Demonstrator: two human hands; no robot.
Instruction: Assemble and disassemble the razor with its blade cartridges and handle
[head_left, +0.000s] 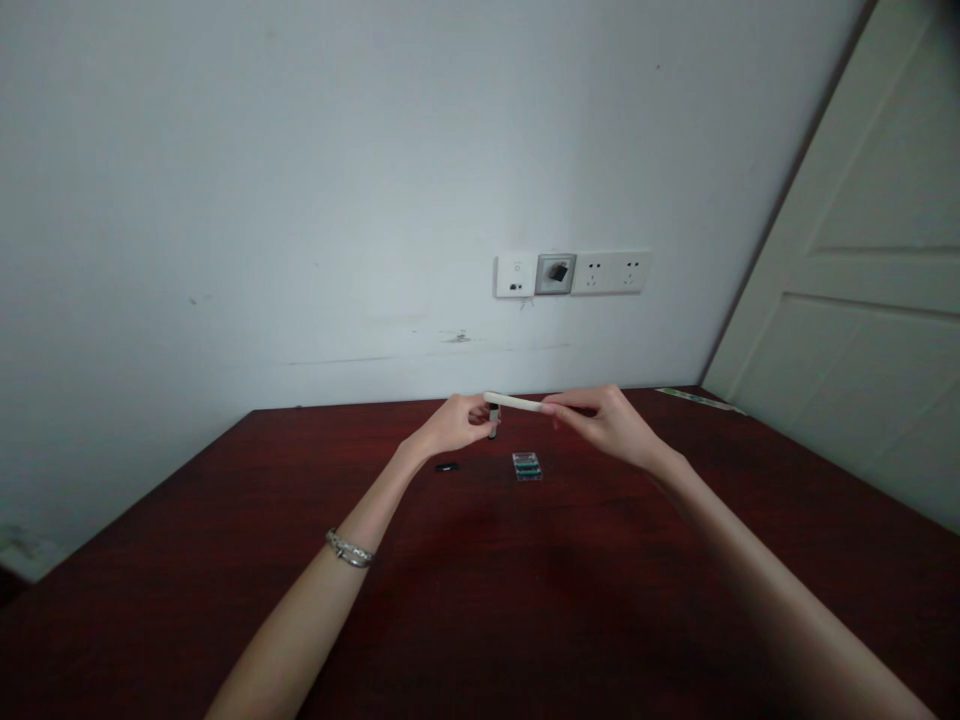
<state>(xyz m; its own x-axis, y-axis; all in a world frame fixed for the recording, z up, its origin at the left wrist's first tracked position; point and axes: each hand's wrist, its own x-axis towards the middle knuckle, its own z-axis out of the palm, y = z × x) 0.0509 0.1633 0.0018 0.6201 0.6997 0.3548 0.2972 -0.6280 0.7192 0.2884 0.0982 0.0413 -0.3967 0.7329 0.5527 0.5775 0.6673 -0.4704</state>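
Observation:
Above the far part of the table, both my hands are raised close together. My right hand [606,425] pinches one end of a slim white bar [517,403], seen edge-on, so its faces are hidden. At the bar's other end, my left hand [456,424] has thumb and fingers closed on a small black and silver stick [493,421], which looks like a battery. The stick hangs upright just under the bar; whether they touch I cannot tell. Below, a clear pack with green contents [527,466] lies on the table. A small black piece [447,467] lies left of it.
The dark red table [480,600] reaches back to a white wall. Sockets and a switch plate [574,273] sit on that wall. A flat patterned strip [697,400] lies at the table's far right edge, by a white panelled door [862,300].

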